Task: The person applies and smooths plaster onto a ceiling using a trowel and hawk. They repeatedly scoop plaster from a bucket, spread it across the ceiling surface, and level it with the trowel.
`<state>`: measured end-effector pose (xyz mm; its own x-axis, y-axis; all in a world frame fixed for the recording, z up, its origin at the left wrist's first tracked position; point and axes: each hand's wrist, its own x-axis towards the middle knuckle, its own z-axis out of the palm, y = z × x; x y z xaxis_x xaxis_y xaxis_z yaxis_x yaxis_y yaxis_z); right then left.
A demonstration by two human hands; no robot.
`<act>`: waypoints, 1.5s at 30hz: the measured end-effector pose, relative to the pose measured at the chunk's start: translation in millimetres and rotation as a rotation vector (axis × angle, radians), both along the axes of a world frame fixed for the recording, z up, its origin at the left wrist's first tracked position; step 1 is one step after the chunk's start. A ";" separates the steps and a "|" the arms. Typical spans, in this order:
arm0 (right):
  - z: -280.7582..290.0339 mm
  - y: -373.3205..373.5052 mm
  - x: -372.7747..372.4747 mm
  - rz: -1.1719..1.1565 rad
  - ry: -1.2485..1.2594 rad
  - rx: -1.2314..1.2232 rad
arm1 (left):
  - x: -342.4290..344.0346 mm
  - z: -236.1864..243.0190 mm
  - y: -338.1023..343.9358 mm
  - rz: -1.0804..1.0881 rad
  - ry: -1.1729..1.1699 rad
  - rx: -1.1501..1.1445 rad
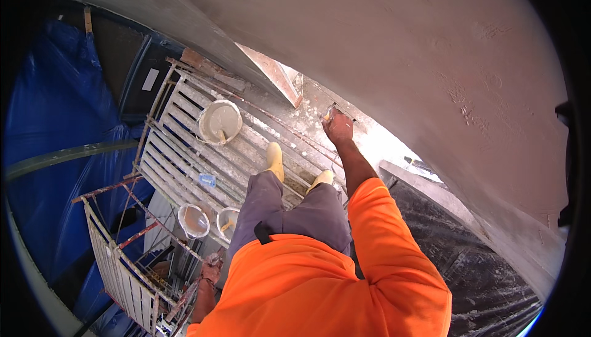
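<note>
My right hand (338, 127) reaches forward to the lower edge of the plastered wall (431, 72). Its fingers are closed around a flat, thin-bladed tool (345, 113), mostly hidden by the hand. Down by my left side, my left hand (211, 269) is wrapped round a rusty scaffold rail (190, 249). Ahead of my boots, a large round bucket (220, 119) holds grey mix with a handled tool (222, 135) in it. Nearer to my left hand are a white bucket (194, 220) and a smaller pail (226, 220).
I stand in yellow boots (275, 161) on a slatted, mix-spattered platform (178, 124). A small blue-and-white packet (207, 180) lies on its slats. Another scaffold frame (117, 263) stands lower left, near blue sheeting (55, 127). Dark plastic sheeting (455, 244) hangs at right.
</note>
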<state>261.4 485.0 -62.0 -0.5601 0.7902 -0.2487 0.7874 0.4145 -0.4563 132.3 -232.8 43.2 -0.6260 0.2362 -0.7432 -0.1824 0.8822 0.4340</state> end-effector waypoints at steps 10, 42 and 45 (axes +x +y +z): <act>19.5 19.3 12.6 -0.056 0.107 0.031 | -15.3 -1.7 39.0 0.204 -0.153 -0.014; -40.3 21.6 -55.4 -0.020 0.298 0.028 | -11.5 35.1 82.5 -0.107 0.060 -0.328; -23.9 24.8 -46.6 -0.024 0.322 0.008 | 0.0 27.5 62.9 -0.079 0.072 -0.272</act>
